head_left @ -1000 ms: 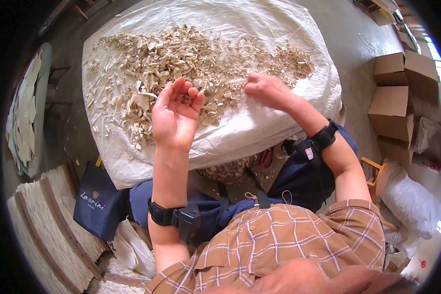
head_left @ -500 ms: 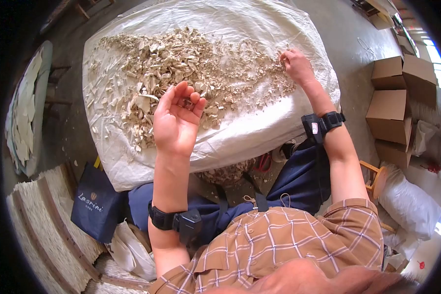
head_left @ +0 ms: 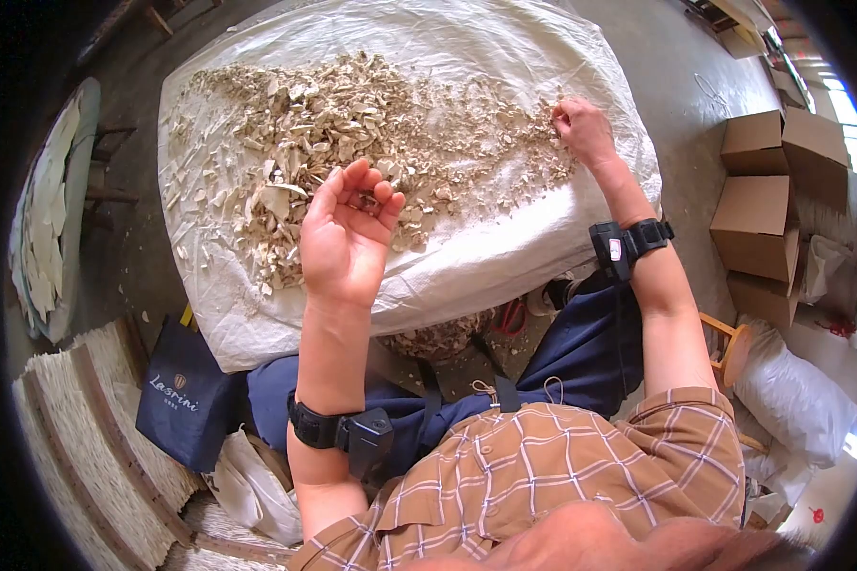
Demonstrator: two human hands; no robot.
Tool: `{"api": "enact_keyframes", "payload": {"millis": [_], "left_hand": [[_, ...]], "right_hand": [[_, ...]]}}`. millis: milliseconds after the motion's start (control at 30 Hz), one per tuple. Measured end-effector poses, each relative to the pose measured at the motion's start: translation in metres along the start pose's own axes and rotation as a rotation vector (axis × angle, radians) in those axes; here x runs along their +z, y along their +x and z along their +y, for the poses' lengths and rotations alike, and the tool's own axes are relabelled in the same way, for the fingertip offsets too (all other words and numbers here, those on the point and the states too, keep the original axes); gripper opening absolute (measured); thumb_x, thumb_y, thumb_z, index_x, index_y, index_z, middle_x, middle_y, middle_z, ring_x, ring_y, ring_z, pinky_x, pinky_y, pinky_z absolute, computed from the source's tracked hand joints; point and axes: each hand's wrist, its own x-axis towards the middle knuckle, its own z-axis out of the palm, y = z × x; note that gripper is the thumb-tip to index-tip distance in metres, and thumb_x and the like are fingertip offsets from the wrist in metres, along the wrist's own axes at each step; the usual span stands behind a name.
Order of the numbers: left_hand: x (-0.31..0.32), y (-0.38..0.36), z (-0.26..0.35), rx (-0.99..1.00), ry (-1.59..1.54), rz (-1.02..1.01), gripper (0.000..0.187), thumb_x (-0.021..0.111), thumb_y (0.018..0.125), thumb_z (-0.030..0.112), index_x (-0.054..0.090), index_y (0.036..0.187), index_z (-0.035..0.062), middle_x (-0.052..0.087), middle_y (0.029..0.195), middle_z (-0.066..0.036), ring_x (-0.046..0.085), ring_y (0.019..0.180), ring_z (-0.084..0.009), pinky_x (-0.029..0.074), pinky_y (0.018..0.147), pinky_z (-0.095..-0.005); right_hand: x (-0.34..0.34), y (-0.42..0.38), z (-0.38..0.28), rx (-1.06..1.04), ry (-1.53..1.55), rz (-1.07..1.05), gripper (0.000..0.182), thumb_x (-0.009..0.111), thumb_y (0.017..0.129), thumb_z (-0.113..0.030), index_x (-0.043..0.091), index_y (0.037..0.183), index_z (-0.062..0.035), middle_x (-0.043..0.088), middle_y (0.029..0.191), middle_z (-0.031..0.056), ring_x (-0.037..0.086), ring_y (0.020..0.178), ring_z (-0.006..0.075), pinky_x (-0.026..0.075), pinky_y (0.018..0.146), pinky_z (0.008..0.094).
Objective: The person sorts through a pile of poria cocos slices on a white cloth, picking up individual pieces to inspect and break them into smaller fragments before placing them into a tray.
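Right now, in the head view, the left hand [head_left: 350, 238] is turning its palm up beside the heap of pale, dry pieces [head_left: 328, 114], its fingers curling loosely in a half-open cup, though whether they are holding a fragment is too small to tell. The right hand [head_left: 586, 131] is pressing its fingers together at the far right end of the scattered pieces, and what it may be pinching is hidden. The pieces are lying across a wrinkled white cloth [head_left: 486, 271], heaped more thickly toward the left.
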Motion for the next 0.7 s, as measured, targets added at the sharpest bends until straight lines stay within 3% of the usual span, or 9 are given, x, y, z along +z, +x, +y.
{"api": "enact_keyframes", "payload": {"millis": [267, 467, 533, 567, 633, 700], "left_hand": [[0.001, 0.000, -0.001, 0.001, 0.007, 0.006, 0.024, 0.038, 0.089, 0.019, 0.052, 0.092, -0.0004, 0.054, 0.085, -0.010, 0.052, 0.078, -0.0195, 0.045, 0.076, -0.0343], [0.001, 0.000, -0.002, -0.005, -0.004, -0.015, 0.024, 0.038, 0.089, 0.019, 0.051, 0.093, -0.0003, 0.053, 0.086, -0.010, 0.051, 0.079, -0.0196, 0.044, 0.077, -0.0345], [0.006, -0.001, -0.004, 0.025, 0.044, 0.079, 0.024, 0.038, 0.089, 0.019, 0.051, 0.093, -0.0007, 0.053, 0.082, -0.008, 0.051, 0.074, -0.0180, 0.045, 0.074, -0.0348], [0.006, 0.000, -0.004, 0.025, 0.042, 0.079, 0.024, 0.038, 0.089, 0.019, 0.051, 0.093, -0.0007, 0.053, 0.082, -0.008, 0.051, 0.074, -0.0180, 0.045, 0.074, -0.0348], [0.006, 0.000, -0.006, 0.017, 0.042, 0.071, 0.024, 0.038, 0.089, 0.019, 0.051, 0.093, -0.0006, 0.052, 0.082, -0.008, 0.051, 0.074, -0.0178, 0.045, 0.074, -0.0349], [0.004, 0.002, -0.007, 0.008, 0.036, 0.072, 0.024, 0.039, 0.089, 0.019, 0.052, 0.093, -0.0005, 0.053, 0.082, -0.008, 0.051, 0.073, -0.0177, 0.045, 0.074, -0.0348]], "right_hand": [[-0.005, -0.001, -0.006, -0.016, 0.009, -0.029, 0.011, 0.055, 0.074, -0.014, 0.064, 0.079, -0.0114, 0.060, 0.084, 0.0089, 0.057, 0.080, 0.0251, 0.047, 0.071, 0.0357], [0.004, 0.007, 0.013, 0.037, 0.063, 0.046, 0.014, 0.053, 0.073, -0.014, 0.064, 0.078, -0.0065, 0.060, 0.080, 0.0129, 0.058, 0.078, 0.0254, 0.046, 0.070, 0.0354], [0.002, 0.009, 0.017, 0.259, 0.435, -0.043, 0.014, 0.053, 0.073, -0.011, 0.062, 0.078, -0.0024, 0.060, 0.072, 0.0116, 0.058, 0.065, 0.0202, 0.046, 0.059, 0.0301], [0.000, 0.009, 0.017, 0.259, 0.434, -0.043, 0.014, 0.053, 0.073, -0.011, 0.062, 0.078, -0.0024, 0.060, 0.072, 0.0116, 0.058, 0.065, 0.0202, 0.046, 0.059, 0.0301], [-0.004, 0.008, 0.018, 0.434, 0.809, -0.168, 0.014, 0.054, 0.080, -0.014, 0.058, 0.082, -0.0002, 0.050, 0.059, -0.0008, 0.044, 0.048, 0.0068, 0.037, 0.044, 0.0211], [-0.005, 0.008, 0.019, 0.464, 0.877, -0.193, 0.014, 0.054, 0.080, -0.014, 0.058, 0.083, -0.0012, 0.050, 0.059, -0.0013, 0.043, 0.048, 0.0064, 0.036, 0.043, 0.0204]]}}
